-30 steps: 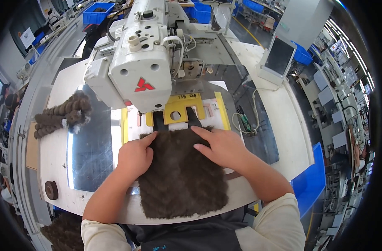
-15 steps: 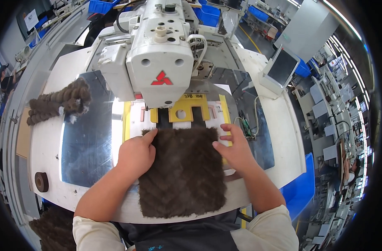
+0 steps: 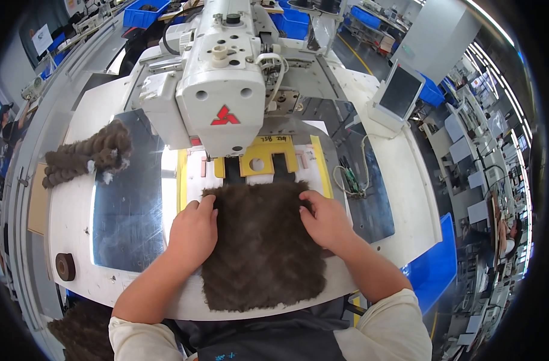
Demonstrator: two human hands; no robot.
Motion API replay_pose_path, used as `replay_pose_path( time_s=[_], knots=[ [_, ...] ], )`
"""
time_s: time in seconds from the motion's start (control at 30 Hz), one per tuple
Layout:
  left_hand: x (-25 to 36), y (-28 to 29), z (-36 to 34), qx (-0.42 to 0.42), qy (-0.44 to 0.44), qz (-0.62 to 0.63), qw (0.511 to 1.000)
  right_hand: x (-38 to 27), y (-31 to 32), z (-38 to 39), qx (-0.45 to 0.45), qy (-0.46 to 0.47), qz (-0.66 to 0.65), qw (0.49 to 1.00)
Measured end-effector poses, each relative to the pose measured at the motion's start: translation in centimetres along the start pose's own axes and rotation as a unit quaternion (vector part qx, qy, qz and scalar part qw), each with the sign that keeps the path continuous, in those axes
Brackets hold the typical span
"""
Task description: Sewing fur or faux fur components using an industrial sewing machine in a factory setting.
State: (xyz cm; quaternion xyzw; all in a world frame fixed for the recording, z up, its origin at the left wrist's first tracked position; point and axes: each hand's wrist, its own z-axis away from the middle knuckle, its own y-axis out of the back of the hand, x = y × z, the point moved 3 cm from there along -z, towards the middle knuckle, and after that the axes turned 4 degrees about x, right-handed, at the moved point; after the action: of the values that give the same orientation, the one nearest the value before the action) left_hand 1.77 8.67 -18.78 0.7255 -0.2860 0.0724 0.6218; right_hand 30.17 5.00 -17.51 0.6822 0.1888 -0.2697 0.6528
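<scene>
Two hands [image 3: 193, 231] [image 3: 327, 221], half-curled at far corners of fur panel [image 3: 263, 246], grip unclear; long axis toward sewing machine [image 3: 221, 90].

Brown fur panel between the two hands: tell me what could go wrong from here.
The panel might skew, since the left hand and right hand are at its opposite sides.
Its shaggy far edge lies close to the yellow plate, so loose hairs could catch there.
Its near edge lies close to the table's rim and might slip over.

Brown fur [image 3: 262, 246] near white machine [image 3: 220, 90]
</scene>
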Motion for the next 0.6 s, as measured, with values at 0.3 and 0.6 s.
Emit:
replay_pose_path(
  time_s=[0.3,0.6],
  knots=[
    [-0.5,-1.1,-2.6,-0.022,-0.019,-0.051,0.998,-0.1,0.0,-3.4,0.003,0.098,0.071,0.993],
    [0.0,-0.7,-3.3,-0.052,-0.014,-0.070,0.996,-1.3,0.9,-2.0,-0.110,0.082,0.094,0.986]
  ],
)
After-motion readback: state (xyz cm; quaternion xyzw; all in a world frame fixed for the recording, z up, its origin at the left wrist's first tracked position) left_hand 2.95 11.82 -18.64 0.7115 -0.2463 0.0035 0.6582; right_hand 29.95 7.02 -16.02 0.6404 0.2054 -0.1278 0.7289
